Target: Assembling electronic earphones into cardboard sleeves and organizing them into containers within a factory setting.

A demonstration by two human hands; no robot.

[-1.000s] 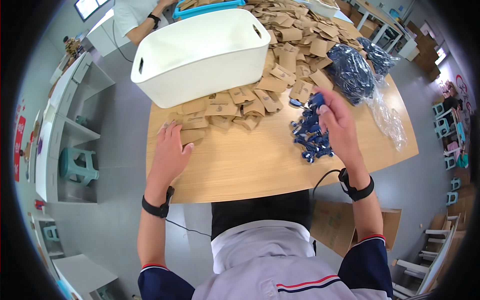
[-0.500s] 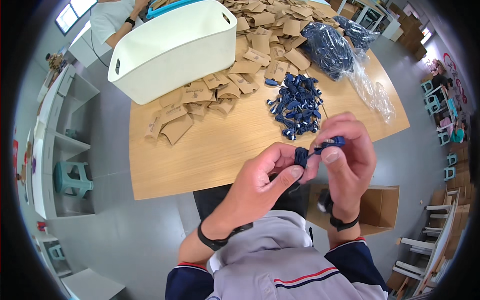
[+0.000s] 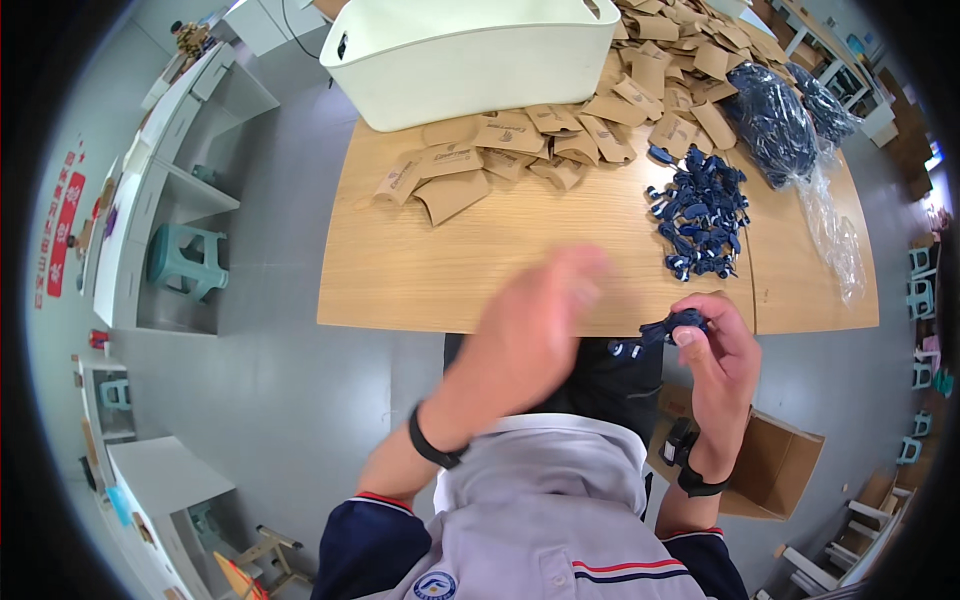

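My right hand [image 3: 722, 350] is closed on a wound bundle of dark blue earphones [image 3: 660, 328], just off the table's front edge. Two pale-tipped ends dangle to the left of the bundle. My left hand [image 3: 540, 325] is smeared by motion, apart from the right one and over the front edge of the table; its fingers cannot be made out. Beyond my right hand lies a pile of similar dark blue corded bundles [image 3: 700, 215]. Brown cardboard pillow boxes [image 3: 455, 195] lie flat across the wooden table [image 3: 430, 265], some beyond my left hand.
A large white tub [image 3: 470, 65] stands at the far side of the table. Clear plastic bags of dark blue items [image 3: 770, 125] lie at the far right. An open cardboard box [image 3: 775, 465] sits below the table, right of my right forearm. A green stool [image 3: 187, 262] stands at left.
My hands have come apart: the left has swung away leftward, while the right keeps the bundle. The view has shifted, and the person across the table has mostly left the picture.
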